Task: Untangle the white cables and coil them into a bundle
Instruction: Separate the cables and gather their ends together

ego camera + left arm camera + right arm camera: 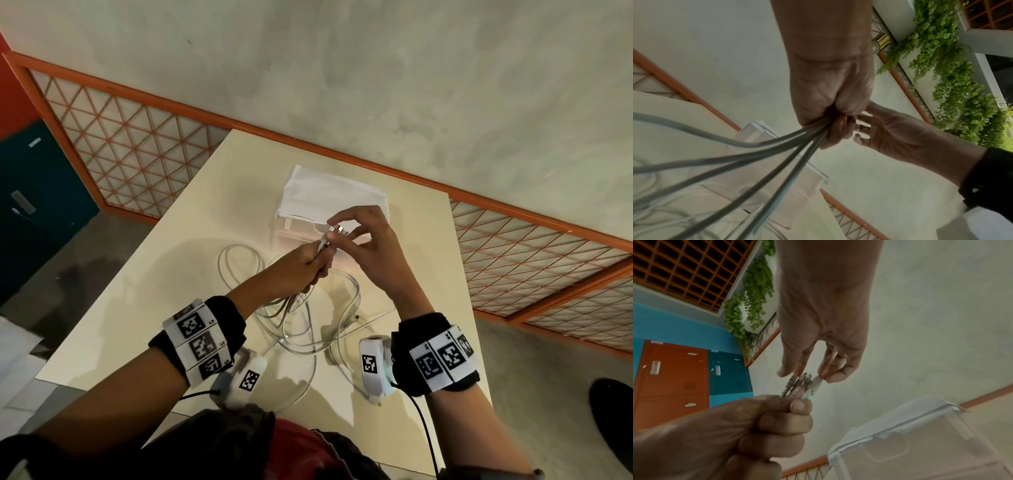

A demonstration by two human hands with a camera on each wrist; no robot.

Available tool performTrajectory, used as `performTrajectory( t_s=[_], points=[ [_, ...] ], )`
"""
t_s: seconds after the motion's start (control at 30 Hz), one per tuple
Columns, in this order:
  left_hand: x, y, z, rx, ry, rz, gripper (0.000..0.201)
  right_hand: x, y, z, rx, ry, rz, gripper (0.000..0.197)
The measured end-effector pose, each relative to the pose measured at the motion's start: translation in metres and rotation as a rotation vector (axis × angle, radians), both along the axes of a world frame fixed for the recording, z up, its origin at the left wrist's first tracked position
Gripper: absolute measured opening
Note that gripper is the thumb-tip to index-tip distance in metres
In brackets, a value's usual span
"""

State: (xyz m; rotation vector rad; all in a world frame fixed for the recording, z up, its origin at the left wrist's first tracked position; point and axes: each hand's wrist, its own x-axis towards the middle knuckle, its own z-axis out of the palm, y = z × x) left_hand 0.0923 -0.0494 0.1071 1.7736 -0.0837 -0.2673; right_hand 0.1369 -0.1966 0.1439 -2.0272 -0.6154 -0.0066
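fingers (781, 421) of left hand (308, 263) gripped cables (748, 155) below gathered plugs (803, 382); right hand (370, 236) pinched one plug. loops on table (164, 274) looked tangled, uncoiled.

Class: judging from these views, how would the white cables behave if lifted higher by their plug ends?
The white cables would probably hang floppy, since they already sag in loose loops on the table. Likely light: the left hand grips several. Crossed loops may snag.

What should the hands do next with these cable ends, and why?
Probably line up the last plug: the left hand grips the white cables in a fist with their plug ends sticking out, and the right hand pinches one plug. The loops lie loose on the table, uncoiled.
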Motion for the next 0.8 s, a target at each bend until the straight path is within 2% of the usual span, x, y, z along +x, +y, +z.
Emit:
performTrajectory(
  t_s=[0.1, 0.23, 0.37, 0.53, 0.67, 0.8],
  points=[
    [-0.002, -0.003, 0.001, -0.019, -0.021, 0.016, 0.028, 0.001, 0.002, -0.002, 0.011, 0.023, -0.098, 0.015],
    [-0.005, -0.005, 0.002, -0.018, -0.015, -0.028, 0.01, 0.003, 0.005, -0.003, -0.015, 0.05, -0.099, 0.014],
    [-0.006, -0.005, 0.002, -0.033, 0.027, -0.037, 0.03, 0.006, 0.003, -0.001, 0.013, 0.153, -0.088, 0.01],
    [-0.009, -0.001, 0.007, -0.178, 0.103, -0.024, 0.022, 0.004, -0.004, 0.001, 0.095, 0.348, -0.038, 0.016],
    [-0.008, 0.003, 0.006, -0.185, 0.101, -0.053, 0.025, 0.0, -0.002, 0.005, 0.103, 0.308, 0.013, 0.005],
    [-0.006, 0.006, 0.006, -0.17, 0.118, -0.059, 0.032, -0.003, 0.0, 0.005, 0.092, 0.228, 0.046, 0.008]
  ],
)
